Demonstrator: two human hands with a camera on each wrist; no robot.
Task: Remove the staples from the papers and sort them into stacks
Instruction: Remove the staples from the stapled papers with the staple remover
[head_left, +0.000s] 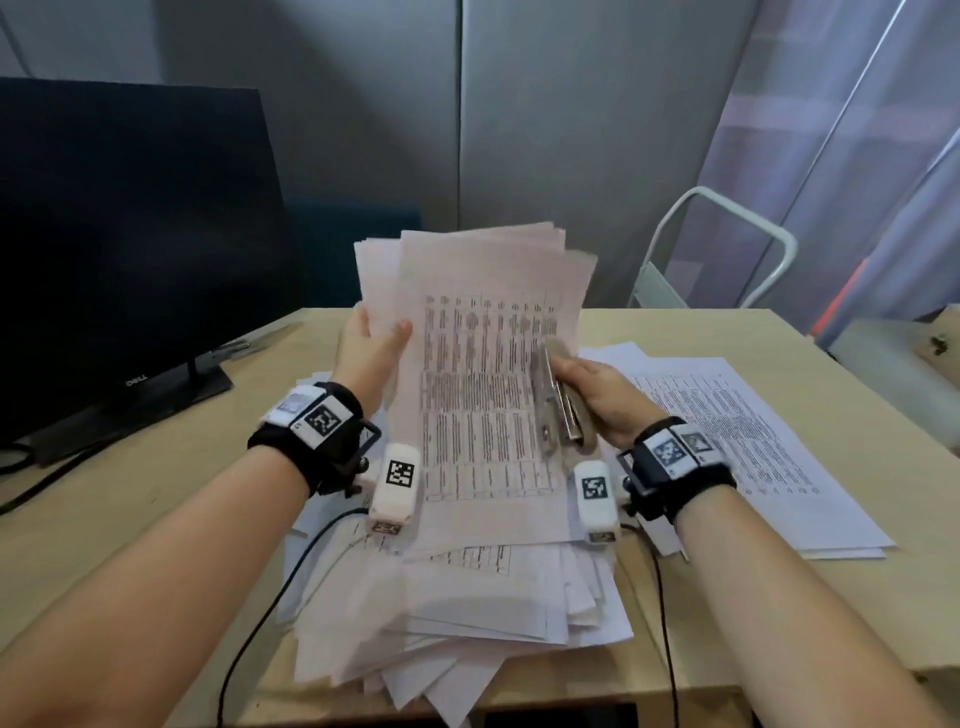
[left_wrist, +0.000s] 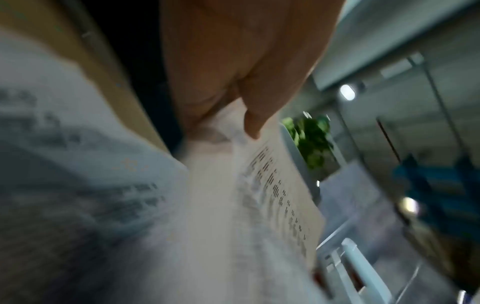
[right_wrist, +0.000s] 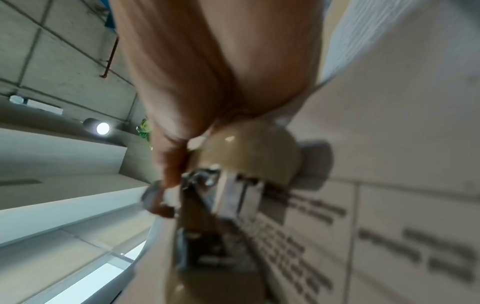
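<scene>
Holding printed-table sheets (head_left: 483, 374) upright: left hand (head_left: 370, 347) pinching edge; right hand (head_left: 597, 397) gripping, seemingly, stapler (head_left: 558, 402).

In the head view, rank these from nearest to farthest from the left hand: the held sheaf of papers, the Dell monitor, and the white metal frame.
1. Held sheaf of papers: in the left hand, its grip on the left edge.
2. Dell monitor: on the desk, to the left.
3. White metal frame: far right, behind the desk.
</scene>
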